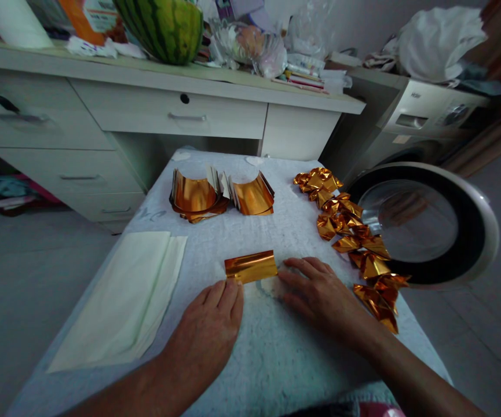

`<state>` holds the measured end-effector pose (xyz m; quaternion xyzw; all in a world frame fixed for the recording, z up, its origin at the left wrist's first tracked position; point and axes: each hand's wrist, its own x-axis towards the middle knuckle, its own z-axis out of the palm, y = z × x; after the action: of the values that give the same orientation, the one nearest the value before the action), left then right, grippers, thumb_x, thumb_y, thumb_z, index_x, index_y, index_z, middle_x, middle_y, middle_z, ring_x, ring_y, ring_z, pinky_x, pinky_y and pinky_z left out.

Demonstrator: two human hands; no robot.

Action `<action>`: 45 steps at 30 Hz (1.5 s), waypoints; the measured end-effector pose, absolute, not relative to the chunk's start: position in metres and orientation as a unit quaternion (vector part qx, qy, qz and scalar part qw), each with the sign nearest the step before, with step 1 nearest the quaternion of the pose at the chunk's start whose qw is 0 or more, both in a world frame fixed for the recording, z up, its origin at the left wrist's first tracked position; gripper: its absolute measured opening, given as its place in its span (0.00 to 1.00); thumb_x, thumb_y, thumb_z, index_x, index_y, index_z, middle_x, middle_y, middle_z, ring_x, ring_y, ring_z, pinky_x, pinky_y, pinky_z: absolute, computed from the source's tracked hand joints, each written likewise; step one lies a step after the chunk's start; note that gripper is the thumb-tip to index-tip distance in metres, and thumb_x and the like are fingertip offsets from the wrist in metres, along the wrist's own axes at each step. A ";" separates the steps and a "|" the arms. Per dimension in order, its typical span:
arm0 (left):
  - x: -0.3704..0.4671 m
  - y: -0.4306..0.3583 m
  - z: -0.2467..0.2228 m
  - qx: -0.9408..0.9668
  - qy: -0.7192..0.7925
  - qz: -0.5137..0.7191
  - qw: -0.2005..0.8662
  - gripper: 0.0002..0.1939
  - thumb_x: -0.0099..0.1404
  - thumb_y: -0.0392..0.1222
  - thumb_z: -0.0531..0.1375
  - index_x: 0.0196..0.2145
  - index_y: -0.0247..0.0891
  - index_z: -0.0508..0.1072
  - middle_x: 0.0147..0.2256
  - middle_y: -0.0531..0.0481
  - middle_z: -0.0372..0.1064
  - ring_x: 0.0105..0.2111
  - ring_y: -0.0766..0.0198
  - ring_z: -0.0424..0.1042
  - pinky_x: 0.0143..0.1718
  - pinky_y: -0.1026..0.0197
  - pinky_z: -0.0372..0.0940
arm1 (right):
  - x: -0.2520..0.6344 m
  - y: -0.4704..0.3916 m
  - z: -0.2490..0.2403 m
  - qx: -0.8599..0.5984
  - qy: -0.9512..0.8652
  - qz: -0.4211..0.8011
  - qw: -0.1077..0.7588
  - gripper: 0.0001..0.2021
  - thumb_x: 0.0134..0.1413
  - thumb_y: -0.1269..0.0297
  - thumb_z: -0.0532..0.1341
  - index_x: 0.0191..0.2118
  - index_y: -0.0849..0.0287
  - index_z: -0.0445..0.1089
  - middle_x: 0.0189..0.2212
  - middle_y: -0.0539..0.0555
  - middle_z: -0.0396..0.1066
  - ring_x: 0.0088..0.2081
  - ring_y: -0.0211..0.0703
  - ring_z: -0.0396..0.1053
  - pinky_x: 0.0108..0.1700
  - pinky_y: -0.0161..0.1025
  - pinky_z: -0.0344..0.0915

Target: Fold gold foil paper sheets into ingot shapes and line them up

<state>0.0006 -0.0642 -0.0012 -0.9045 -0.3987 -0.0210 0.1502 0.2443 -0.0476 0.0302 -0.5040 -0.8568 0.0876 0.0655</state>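
A small gold foil sheet, curved lengthwise into a shallow trough, lies on the cloth-covered table in front of me. My left hand has its fingers pressed together at the near left corner of the foil sheet; its thumb is mostly hidden. Palm down, my right hand rests beside the sheet's right end, fingers stretched out and a little apart. Beyond the hands stand two stacks of curved gold foil sheets, a left stack and a right stack. Folded gold foil pieces form a long row on the right.
Pale folded paper sheets lie on the table's left side. Behind the table is a white desk carrying a cut watermelon and plastic bags. An open washing machine door reaches close to the table's right edge.
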 end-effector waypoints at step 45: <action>-0.012 -0.047 0.011 -0.881 -0.455 -0.095 0.084 0.09 0.64 0.31 0.54 0.29 0.36 0.72 0.27 0.46 0.69 0.29 0.53 0.70 0.31 0.48 0.70 | 0.216 0.001 0.007 -0.540 -0.786 0.235 0.189 0.05 0.52 0.67 0.67 0.34 0.58 0.71 0.36 0.54 0.65 0.40 0.46 0.60 0.43 0.42 0.57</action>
<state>-0.0120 -0.0474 0.0111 -0.8814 -0.4550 -0.0953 0.0838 0.2155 0.0006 0.0070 -0.5396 -0.7861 0.2349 0.1887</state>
